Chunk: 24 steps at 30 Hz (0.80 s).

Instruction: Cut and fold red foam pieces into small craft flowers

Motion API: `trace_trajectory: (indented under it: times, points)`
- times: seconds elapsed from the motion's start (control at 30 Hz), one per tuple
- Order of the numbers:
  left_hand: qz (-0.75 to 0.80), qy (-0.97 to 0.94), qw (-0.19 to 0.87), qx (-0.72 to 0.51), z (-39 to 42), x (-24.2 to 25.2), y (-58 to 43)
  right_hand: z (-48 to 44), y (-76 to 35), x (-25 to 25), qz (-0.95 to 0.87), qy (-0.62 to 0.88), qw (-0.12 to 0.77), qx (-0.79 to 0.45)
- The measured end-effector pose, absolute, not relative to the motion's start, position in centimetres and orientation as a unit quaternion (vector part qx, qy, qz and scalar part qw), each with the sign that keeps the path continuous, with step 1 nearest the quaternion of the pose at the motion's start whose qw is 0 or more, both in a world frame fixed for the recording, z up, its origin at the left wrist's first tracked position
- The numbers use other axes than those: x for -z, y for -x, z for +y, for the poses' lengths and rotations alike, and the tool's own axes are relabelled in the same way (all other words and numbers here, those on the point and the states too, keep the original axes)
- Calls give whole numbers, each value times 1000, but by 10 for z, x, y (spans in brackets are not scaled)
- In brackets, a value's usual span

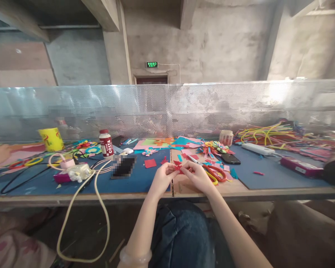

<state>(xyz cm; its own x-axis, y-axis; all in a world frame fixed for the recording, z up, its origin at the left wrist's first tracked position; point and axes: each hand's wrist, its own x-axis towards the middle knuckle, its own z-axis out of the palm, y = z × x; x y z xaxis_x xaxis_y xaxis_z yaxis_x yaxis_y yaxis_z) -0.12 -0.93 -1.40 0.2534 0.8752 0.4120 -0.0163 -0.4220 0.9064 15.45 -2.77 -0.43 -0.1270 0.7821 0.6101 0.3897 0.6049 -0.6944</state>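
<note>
Far left of the flat red paper square on the worktop stands a yellow cylinder; next, nearer that square, come blue paper flowers that look finished, and a bottle. A small pink paper flower, apparently done too, lies just behind the square, which is itself flat and looks unworked.

Just right of the square and slightly nearer the front edge, the left hand has thumb and fingers brought together, pinching the red paper piece. This piece looks partly shaped, judging by its pointed edges, so some work on it seems left; its exact folds are too small to tell. The right hand, farther right of the square, pinches the same piece from its other side, fingertips close to those of the left.

Beyond, still farther right of the square, are red scissor handles, a heap of many-petalled paper flowers that look complete, and a bundle of coloured stems.
</note>
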Motion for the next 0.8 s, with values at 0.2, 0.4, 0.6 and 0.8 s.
trace_trajectory:
  times: [0.2,0.4,0.6,0.8]
  points:
    - [322,-667,448,-500,-12,11,0,-28,-157,5,-729,399,514,-214]
    - [336,-659,443,-507,-10,13,0,-22,-158,10,-733,393,504,-234]
    - [361,-628,437,-534,-8,13,-1,-18,-153,14,-717,398,571,-11]
    - [367,-618,451,-529,-10,11,-2,-19,-149,17,-738,394,522,169]
